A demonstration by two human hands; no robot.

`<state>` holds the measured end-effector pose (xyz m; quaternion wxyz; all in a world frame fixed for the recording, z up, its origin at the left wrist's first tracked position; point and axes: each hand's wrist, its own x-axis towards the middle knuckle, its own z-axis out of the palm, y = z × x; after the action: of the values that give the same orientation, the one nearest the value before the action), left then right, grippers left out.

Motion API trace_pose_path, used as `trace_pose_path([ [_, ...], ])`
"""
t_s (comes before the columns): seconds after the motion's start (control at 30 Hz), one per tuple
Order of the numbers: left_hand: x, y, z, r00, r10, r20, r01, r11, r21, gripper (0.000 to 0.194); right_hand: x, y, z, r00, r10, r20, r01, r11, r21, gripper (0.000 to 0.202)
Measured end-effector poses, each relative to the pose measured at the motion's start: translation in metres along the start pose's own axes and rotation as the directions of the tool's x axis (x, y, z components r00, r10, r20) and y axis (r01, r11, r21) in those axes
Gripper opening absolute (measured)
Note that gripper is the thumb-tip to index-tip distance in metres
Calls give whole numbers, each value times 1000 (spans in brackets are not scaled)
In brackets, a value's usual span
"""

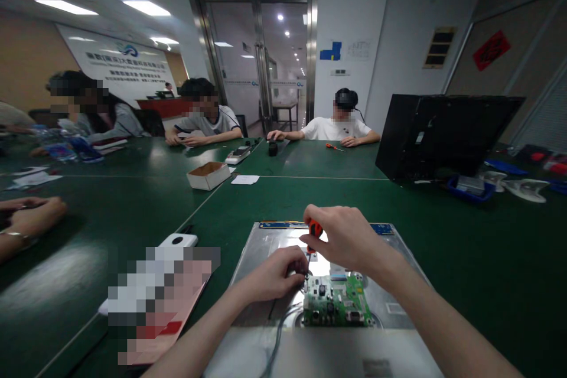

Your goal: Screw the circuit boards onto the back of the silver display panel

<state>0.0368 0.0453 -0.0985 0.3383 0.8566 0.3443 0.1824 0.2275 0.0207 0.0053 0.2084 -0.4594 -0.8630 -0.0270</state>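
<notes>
A silver metal panel (248, 307) lies in front of me on the green table, with a green circuit board (339, 301) on it. My right hand (343, 236) is closed round the orange and black handle of a screwdriver (315, 229). The screwdriver stands nearly upright, its shaft pointing down to the board's upper left corner. Close beside the shaft, my left hand (286, 271) has its fingers curled together near that corner; what they hold, if anything, is hidden. A grey cable (280, 331) runs down the panel, left of the board.
To the left lie a white device (178, 240) and a pink item (177, 313). Farther off are an open box (209, 176), paper (245, 179) and a black monitor (447, 136) beside a blue tray (470, 188). Another person's hands (38, 218) rest at far left; several people sit around.
</notes>
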Motion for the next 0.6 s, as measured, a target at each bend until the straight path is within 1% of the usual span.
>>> trace_pose_path([
  [0.07,0,0,0,1000,5,-29,-5,1000,8,13,0,2,-1,1000,3,-10,-3,1000,-1,16],
  [0.17,1,0,-1,992,10,-130,-5,999,32,13,0,4,-4,999,20,-25,-20,1000,-8,16],
  [0.23,2,-2,-1,980,38,-197,-26,998,64,15,0,5,-6,999,29,-30,-30,1000,-11,16],
  [0.27,2,-3,-1,976,63,-210,-45,995,86,18,0,5,-7,999,30,-31,-30,999,-12,16],
  [0.37,2,-8,0,975,134,-176,-105,981,162,31,1,6,-8,999,27,-40,-27,999,-18,17],
  [0.43,2,-11,2,977,156,-145,-124,971,205,37,1,7,-9,999,26,-39,-26,999,-18,17],
  [0.6,1,-14,4,980,161,-119,-131,965,226,30,0,6,-9,999,29,-34,-30,999,-17,17],
])
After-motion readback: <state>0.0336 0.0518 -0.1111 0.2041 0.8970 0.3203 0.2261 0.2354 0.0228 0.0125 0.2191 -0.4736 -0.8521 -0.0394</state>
